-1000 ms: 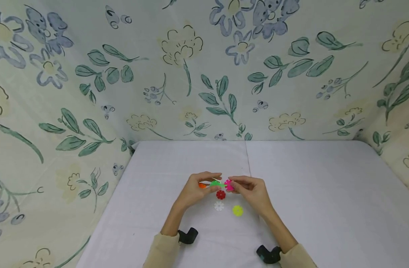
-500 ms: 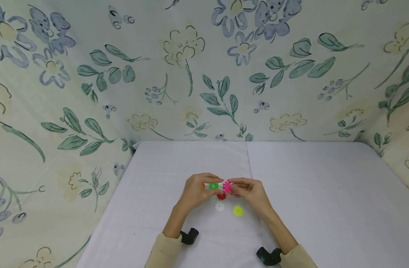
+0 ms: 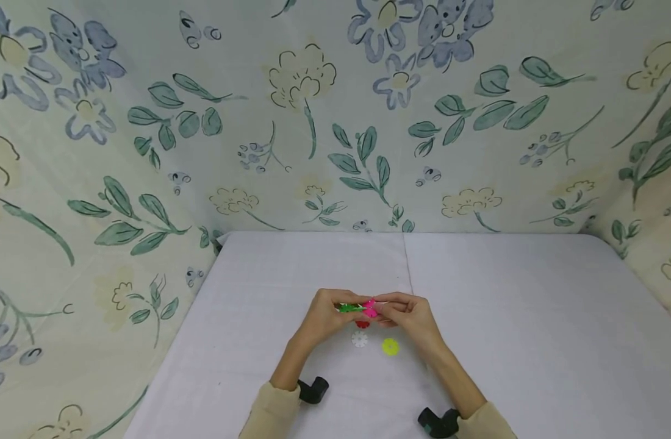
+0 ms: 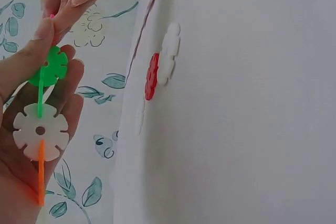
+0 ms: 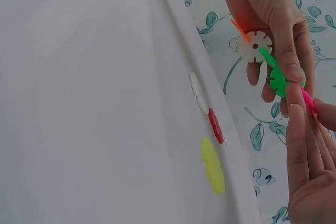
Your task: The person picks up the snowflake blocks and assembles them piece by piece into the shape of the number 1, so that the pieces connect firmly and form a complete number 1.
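Note:
My left hand [image 3: 326, 317] holds a chain of slotted plastic snowflake discs above the table. The left wrist view shows its green disc [image 4: 54, 68] under the thumb, a white disc [image 4: 40, 148] along the palm and an orange disc [image 4: 41, 182] edge-on at the far end. My right hand [image 3: 412, 312] pinches a pink disc [image 5: 308, 101] between thumb and fingers, right at the green end of the chain. Both hands' fingertips meet there and partly cover the joint. In the head view the left hand hides the chain's white and orange discs.
On the white-covered table [image 3: 505, 317] lie a loose red disc [image 3: 363, 324], a white loose disc [image 3: 360, 339] and a yellow disc [image 3: 390, 347], just below the hands. A floral cloth [image 3: 313, 122] hangs behind the table. Black wrist cameras [image 3: 313, 390] sit at both sleeves.
The hands have drawn closer together, bringing the pink disc against the green one. The chain has turned, and its orange end has gone out of sight behind the left hand in the head view.

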### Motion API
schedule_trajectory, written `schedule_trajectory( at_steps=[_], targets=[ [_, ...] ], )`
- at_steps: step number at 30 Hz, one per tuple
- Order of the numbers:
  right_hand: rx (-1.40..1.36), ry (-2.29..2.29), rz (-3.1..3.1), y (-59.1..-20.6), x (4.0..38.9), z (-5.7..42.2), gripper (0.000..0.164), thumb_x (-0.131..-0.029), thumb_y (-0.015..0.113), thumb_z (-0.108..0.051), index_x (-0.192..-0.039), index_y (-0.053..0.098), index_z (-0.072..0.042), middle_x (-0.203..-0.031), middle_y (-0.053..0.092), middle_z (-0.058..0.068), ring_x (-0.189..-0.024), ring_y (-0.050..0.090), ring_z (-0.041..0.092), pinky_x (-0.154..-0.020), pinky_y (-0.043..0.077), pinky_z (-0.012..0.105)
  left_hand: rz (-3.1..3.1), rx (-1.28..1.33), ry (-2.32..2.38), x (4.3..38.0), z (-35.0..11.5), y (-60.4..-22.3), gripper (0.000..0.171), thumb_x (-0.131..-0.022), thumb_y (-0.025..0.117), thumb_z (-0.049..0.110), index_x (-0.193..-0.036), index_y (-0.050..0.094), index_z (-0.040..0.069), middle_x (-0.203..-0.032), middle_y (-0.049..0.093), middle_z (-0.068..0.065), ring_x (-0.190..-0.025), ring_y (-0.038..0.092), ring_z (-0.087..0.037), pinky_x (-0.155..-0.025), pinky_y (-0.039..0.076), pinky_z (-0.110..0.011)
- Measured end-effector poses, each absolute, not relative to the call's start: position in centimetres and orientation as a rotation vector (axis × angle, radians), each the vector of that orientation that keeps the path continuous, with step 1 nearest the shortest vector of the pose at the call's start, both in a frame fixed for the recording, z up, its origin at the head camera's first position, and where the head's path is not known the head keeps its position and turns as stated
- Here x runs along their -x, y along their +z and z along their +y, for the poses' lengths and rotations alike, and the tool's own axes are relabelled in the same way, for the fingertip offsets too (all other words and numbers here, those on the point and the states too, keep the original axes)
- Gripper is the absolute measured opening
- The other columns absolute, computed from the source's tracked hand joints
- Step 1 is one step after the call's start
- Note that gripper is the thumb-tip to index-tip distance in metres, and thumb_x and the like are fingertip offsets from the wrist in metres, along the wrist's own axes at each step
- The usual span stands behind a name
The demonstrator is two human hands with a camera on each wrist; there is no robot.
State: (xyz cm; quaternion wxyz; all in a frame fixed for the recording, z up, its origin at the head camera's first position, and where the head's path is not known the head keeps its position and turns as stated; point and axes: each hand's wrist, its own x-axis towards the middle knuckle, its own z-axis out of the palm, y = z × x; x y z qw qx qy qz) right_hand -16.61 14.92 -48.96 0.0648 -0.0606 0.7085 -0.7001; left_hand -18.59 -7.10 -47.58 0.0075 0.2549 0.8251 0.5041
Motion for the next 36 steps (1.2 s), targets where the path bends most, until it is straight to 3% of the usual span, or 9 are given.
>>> schedule_trajectory(
  at_steps=[7, 16, 20, 28, 36],
  targets=[
    [0.117, -2.099, 2.118, -48.9, 16.7, 15.0, 0.030, -0.100, 0.067, -0.011, -0.122, 0.069, 0.008, -0.103, 0.081, 0.013, -0.084, 0.079, 0.016, -0.078, 0.064, 0.035, 2.548, -0.808, 1.590, 18.8, -7.0, -47.8, 0.032, -0.086, 0.085, 0.014, -0.117, 0.080, 0.012, -0.105, 0.081, 0.002, -0.088, 0.069, -0.008, -0.069, 0.050, -0.019],
    [0.080, -2.049, 2.148, -48.7, 16.2, 16.6, 0.045, -0.099, 0.072, -0.018, -0.134, 0.061, 0.007, -0.113, 0.078, 0.013, -0.096, 0.078, 0.017, -0.085, 0.063, 0.030, 2.597, -0.687, 1.581, 18.9, -7.4, -47.6, 0.031, -0.084, 0.087, 0.018, -0.114, 0.081, 0.015, -0.111, 0.081, -0.001, -0.102, 0.074, -0.014, -0.082, 0.057, -0.021],
    [0.018, -1.975, 2.204, -48.9, 15.7, 17.7, 0.044, -0.097, 0.074, -0.018, -0.134, 0.063, 0.005, -0.117, 0.076, 0.015, -0.098, 0.076, 0.014, -0.086, 0.062, 0.026, 2.576, -0.636, 1.595, 19.0, -7.6, -47.6, 0.031, -0.084, 0.087, 0.019, -0.114, 0.081, 0.016, -0.114, 0.080, 0.000, -0.109, 0.074, -0.015, -0.088, 0.058, -0.023],
    [0.051, -1.853, 2.228, -50.1, 14.6, 19.3, 0.042, -0.092, 0.078, -0.012, -0.131, 0.068, 0.000, -0.120, 0.076, 0.018, -0.100, 0.076, 0.009, -0.086, 0.058, 0.019, 2.553, -0.580, 1.610, 19.1, -7.8, -48.0, 0.028, -0.083, 0.088, 0.019, -0.111, 0.083, 0.018, -0.111, 0.081, 0.001, -0.099, 0.073, -0.012, -0.076, 0.055, -0.021],
    [0.215, -1.730, 2.287, -51.1, 14.6, 19.7, 0.043, -0.084, 0.086, -0.013, -0.123, 0.074, -0.002, -0.116, 0.076, 0.018, -0.090, 0.073, 0.013, -0.079, 0.055, 0.018, 2.532, -0.548, 1.606, 19.1, -8.1, -48.2, 0.029, -0.083, 0.088, 0.020, -0.112, 0.082, 0.019, -0.112, 0.080, 0.001, -0.101, 0.072, -0.012, -0.077, 0.055, -0.021]
  ],
)
